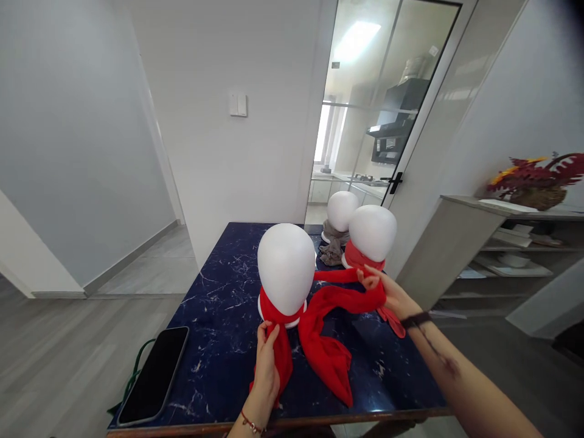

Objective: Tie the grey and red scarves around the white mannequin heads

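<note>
A white mannequin head (286,267) stands upright near the middle of the table, with a bright red scarf (323,340) around its neck. In front of the neck, my left hand (267,362) pinches one hanging end of this scarf. Out to the right, my right hand (381,289) is closed on the other length, drawing it away from the neck; a loose tail droops from there to the tabletop. Just behind my right hand is a second white head (373,231) wearing a coral red scarf (360,255), whose end hangs below my wrist.
A third white head (342,210) with a grey-brown scarf (334,243) stands at the back right of the dark blue marbled table (219,304). A phone (155,374) lies at the left edge beside a green cord (134,377). Shelves (506,249) stand right, near a glass door (365,103).
</note>
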`<state>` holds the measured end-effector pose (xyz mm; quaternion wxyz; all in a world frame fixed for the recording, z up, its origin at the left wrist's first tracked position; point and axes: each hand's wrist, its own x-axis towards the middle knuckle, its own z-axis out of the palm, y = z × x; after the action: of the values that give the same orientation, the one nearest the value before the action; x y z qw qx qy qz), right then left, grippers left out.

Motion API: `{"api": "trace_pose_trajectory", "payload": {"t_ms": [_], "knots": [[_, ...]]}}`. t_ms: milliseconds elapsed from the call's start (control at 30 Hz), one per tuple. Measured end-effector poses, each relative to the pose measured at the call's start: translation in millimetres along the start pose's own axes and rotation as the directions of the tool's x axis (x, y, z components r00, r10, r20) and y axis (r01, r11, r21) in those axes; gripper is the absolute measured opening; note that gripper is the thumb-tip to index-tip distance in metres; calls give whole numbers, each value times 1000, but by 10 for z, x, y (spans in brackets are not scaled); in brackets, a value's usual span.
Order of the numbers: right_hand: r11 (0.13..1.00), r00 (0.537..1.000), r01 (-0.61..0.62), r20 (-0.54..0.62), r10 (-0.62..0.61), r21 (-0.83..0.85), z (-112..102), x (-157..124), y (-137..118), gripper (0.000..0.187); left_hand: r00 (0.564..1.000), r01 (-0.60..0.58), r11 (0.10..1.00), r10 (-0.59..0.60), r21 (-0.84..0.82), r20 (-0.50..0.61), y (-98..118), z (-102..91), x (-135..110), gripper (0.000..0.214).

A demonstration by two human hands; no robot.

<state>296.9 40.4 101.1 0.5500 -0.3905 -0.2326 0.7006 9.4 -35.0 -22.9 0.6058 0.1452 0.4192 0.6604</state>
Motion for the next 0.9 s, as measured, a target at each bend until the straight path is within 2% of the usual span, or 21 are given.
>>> {"api": "trace_pose_trajectory", "payload": {"t_ms": [100,167,267,400,500,567,667,767,833,867,900], "knots": [[973,972,-231,55,230,24,-84,-530,494,13,996,-57,998,56,12,67,-18,-8,9,19],[953,949,-304,95,302,7,-47,-803,785,18,994,-52,998,50,22,102,-24,-9,13,18],[953,942,-296,145,302,-59,122,-1026,1090,16,991,-59,997,51,59,123,-11,2,10,24],[962,946,-239,190,262,-135,459,-1129,1321,21,990,-38,999,33,35,136,19,32,0,36],[946,898,-289,301,321,-145,670,-1264,1416,26,991,-9,1000,10,-11,132,24,47,-3,42],[937,871,-291,352,343,-194,715,-1390,1424,27,992,10,999,-6,-36,128,20,50,1,45],[938,890,-202,347,296,-283,544,-1545,1322,32,995,16,999,-12,-37,104,12,41,18,46],[954,955,-65,260,144,-292,101,-1626,1054,37,996,20,999,-17,-32,90,3,26,44,46],[952,993,71,108,-41,-297,-236,-1686,780,38,996,33,999,-29,-37,89,-3,13,58,47],[940,987,155,6,-160,-304,-380,-1730,626,38,995,38,998,-34,-40,89,-6,6,63,48],[916,949,255,-103,-299,-309,-495,-1785,473,37,995,39,998,-36,-39,91,-9,-2,67,49]]}}
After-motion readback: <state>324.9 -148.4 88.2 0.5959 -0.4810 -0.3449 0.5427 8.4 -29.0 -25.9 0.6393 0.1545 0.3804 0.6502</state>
